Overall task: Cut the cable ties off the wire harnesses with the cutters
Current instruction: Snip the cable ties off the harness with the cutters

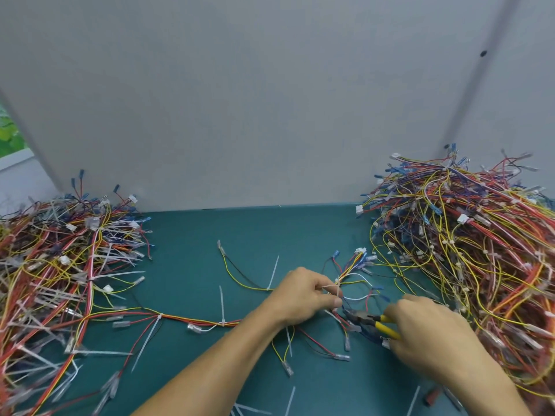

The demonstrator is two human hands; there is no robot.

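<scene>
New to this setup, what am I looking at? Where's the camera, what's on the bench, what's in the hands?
There is no robot here. These are a person's two bare hands, filmed by one wide-angle camera worn on their head and looking down. The left hand pinches a small wire harness near a white cable tie. The right hand grips yellow-handled cutters, with the tips close to that bundle. On the green mat lie a left pile and a taller right pile of harnesses. A grey panel stands behind.
</scene>
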